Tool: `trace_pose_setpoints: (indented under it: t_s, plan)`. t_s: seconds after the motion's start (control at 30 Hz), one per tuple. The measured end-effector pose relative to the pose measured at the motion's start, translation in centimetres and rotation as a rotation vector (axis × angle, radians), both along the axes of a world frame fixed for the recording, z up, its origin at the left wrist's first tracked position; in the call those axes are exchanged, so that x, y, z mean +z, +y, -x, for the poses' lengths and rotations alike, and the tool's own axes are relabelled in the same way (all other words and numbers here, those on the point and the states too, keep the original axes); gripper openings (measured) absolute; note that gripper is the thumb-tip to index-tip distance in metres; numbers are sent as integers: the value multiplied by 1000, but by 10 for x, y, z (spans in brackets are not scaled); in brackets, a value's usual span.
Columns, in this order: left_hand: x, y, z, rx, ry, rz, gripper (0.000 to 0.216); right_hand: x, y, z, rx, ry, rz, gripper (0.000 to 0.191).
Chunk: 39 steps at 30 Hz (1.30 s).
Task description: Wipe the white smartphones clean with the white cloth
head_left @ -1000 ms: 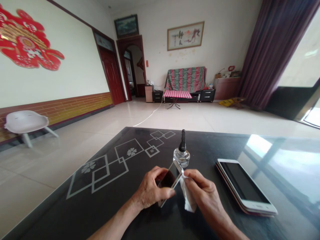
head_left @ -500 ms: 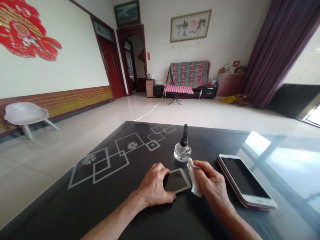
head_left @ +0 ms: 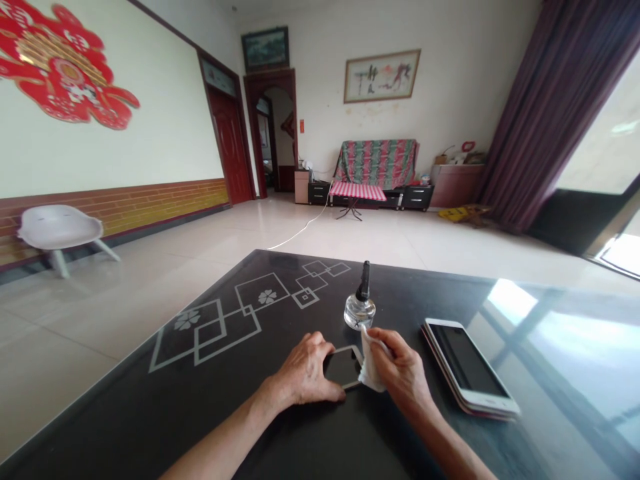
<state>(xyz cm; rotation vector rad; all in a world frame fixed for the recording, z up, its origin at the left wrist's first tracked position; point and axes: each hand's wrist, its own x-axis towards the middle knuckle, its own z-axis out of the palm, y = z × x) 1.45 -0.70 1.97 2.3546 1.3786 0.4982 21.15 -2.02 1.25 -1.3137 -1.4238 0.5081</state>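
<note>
My left hand (head_left: 311,370) grips a small smartphone (head_left: 344,365) lying on the black table (head_left: 300,440), thumb on the near edge and fingers on the far edge. Its dark screen faces up and a pale frame runs round it. Pinched in my right hand (head_left: 400,363) is a folded white tissue (head_left: 371,367), which overlaps the phone's right end. Just beyond the tissue a clear round bottle (head_left: 359,312) with a tall black cap stands upright. The phone's left end is hidden under my left hand.
To the right of my right hand lies a larger white phone (head_left: 470,367) on a reddish case or second phone. A white chair (head_left: 63,227) stands on the floor at left. Farther back is a small folding table (head_left: 357,192) with a checked cover.
My right hand has brought the tissue leftward onto the phone's right end. My left hand keeps its hold on the phone. The camera view has tilted up a little.
</note>
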Motion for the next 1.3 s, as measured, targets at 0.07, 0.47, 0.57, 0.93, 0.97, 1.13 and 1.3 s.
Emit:
trace_pose_setpoints:
  t_s: [0.07, 0.47, 0.57, 0.93, 0.97, 1.13, 1.3]
  plan:
    - [2, 0, 0, 7, 3, -1, 58, 1, -1, -4, -3, -19, 17, 29]
    - [1, -36, -15, 316, 30, 21, 47, -15, -38, -29, -38, -557, -109, 26]
    - [-1, -46, -15, 373, 30, 24, 45, -17, -46, -24, -35, -595, -118, 26]
    - [-1, -55, -18, 499, 34, 73, 44, -3, -83, 23, 73, -513, -299, 31]
    - [0, -55, -18, 499, 33, 78, 45, -6, -85, 25, 86, -502, -262, 32]
    - [4, -58, -15, 475, 9, 82, 50, -20, -86, 25, 126, -422, -63, 37]
    - [7, -57, -4, 423, -82, 76, 22, -26, -84, 28, 165, -236, 28, 38]
